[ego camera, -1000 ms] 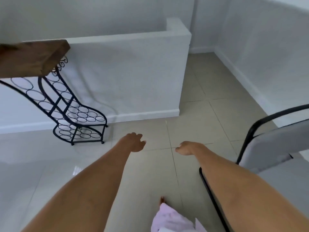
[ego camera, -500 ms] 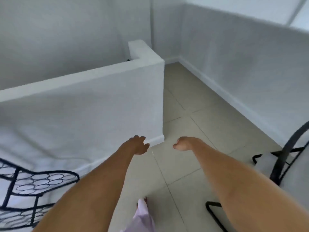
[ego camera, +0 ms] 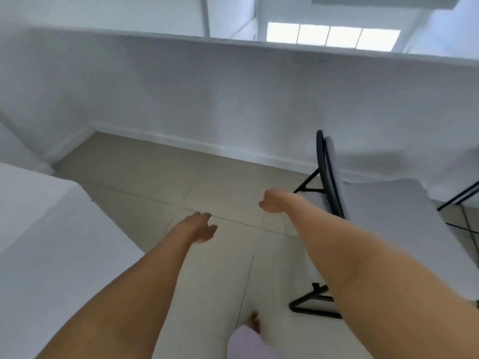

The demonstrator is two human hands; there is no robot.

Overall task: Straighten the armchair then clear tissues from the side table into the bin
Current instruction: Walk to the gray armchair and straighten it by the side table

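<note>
The armchair (ego camera: 383,203) stands at the right, a black metal frame with a light grey cushion, seen from its side. My right hand (ego camera: 272,200) is stretched forward just left of the chair's frame, fingers curled, holding nothing and not touching the chair. My left hand (ego camera: 201,226) reaches forward lower and to the left, over the tiled floor, fingers loosely apart and empty. No side table, tissues or bin are in view.
A low white wall (ego camera: 46,242) fills the left side and a taller white wall (ego camera: 233,99) runs across the back. Beige floor tiles (ego camera: 145,174) lie between them. My bare foot (ego camera: 254,321) and a lilac trouser leg show at the bottom.
The view has swung to the right: the black wire rack and wooden top have left the frame and more of the armchair shows. My right hand has risen toward the chair frame.
</note>
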